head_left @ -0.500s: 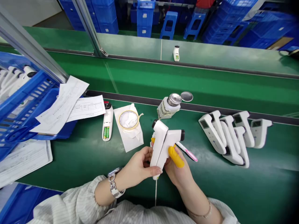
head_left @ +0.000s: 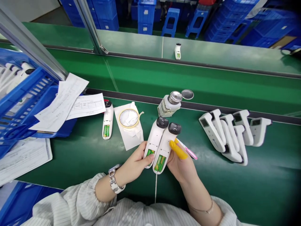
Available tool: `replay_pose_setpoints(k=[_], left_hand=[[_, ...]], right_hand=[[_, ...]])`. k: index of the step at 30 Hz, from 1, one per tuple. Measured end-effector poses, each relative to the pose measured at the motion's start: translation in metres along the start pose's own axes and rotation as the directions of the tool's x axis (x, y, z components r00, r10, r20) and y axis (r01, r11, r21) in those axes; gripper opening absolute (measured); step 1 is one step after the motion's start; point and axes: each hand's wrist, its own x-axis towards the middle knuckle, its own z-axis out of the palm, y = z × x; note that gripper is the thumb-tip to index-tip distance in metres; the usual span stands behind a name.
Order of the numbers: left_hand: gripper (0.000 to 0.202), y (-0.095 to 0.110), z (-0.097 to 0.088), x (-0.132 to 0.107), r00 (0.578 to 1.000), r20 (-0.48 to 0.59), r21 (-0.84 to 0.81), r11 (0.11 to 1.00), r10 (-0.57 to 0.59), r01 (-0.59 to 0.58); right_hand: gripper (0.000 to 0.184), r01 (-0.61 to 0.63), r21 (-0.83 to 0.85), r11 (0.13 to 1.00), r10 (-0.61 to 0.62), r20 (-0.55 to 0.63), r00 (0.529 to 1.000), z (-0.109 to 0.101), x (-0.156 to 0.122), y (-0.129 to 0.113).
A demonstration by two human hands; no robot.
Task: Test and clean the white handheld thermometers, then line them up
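Note:
Two white infrared thermometers are held side by side, their black sensor ends pointing up and away from me and their open battery bays showing green batteries. My left hand [head_left: 136, 160] is closed on the left thermometer [head_left: 154, 138], its thumb over the bay's lower edge. Around the right thermometer [head_left: 166, 142] my right hand [head_left: 182, 168] is closed, with a yellow finger cot on one finger. Behind that hand lies a pink-and-white pen-like stick [head_left: 191, 153], partly hidden. Another thermometer [head_left: 108, 119] rests on the bench to the left, batteries exposed.
A white pump bottle [head_left: 167, 107] with its metal lid raised stands ahead. Left of it, a tape roll [head_left: 120, 118] sits on white paper [head_left: 129, 145]. Several thermometers [head_left: 214, 133] are heaped at right. Papers [head_left: 63, 103] overlap a blue basket [head_left: 28, 103] at left.
Both thermometers have been turned in my hands from side-on to back-facing, so their sensor ends and batteries now show. The view has shifted slightly.

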Motion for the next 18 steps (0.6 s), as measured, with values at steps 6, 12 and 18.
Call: replay_pose_setpoints(k=[6,12,18], left_hand=[[0.032,-0.0039,-0.0017,0.0023,0.999,0.032,-0.157,0.988,0.005,0.0],[0.032,-0.0024,-0.0018,0.0002,0.999,0.033,-0.185,0.983,-0.009,0.015],[0.033,-0.002,-0.001,0.0006,0.999,0.032,-0.173,0.985,-0.017,0.022]], right_hand=[[0.024,-0.045,0.1,0.994,0.045,0.009,0.999,0.0,-0.0005,-0.0032],[0.025,-0.048,0.127,0.991,0.048,0.006,0.999,-0.0011,-0.0002,-0.0034],[0.027,-0.04,0.153,0.987,0.041,-0.006,0.999,-0.0007,0.0017,-0.0027]])
